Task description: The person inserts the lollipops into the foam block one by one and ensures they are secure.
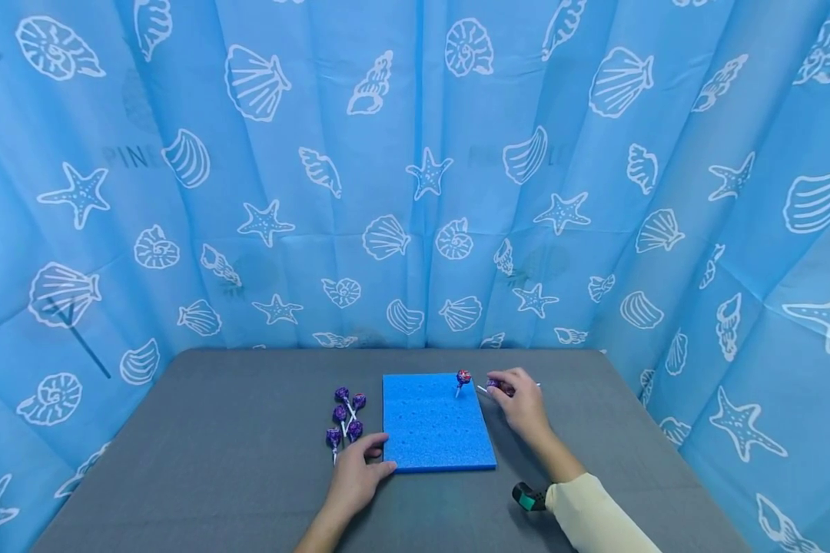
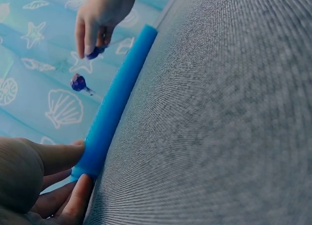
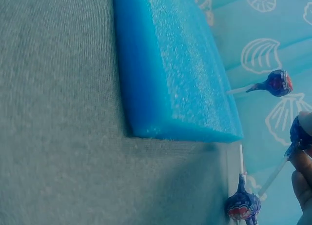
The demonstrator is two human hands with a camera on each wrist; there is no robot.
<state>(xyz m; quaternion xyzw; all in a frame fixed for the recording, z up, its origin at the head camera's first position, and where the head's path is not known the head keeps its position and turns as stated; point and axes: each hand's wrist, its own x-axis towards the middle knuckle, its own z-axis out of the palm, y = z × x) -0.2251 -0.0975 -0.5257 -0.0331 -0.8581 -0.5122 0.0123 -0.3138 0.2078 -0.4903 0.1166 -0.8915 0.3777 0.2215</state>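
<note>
A blue foam block lies flat on the table. My left hand grips its near left corner, with thumb and fingers on either side of it. One wrapped lollipop stands in the foam by its stick, close to the far right corner. Just right of that corner, my right hand pinches another purple-wrapped lollipop by its head, stick pointing out from the fingers. Beneath this hand more lollipops lie on the table, partly hidden by it in the head view.
Several purple lollipops lie in a loose group left of the foam. The grey table ends at a blue seashell curtain behind. A black and green band is near the right sleeve.
</note>
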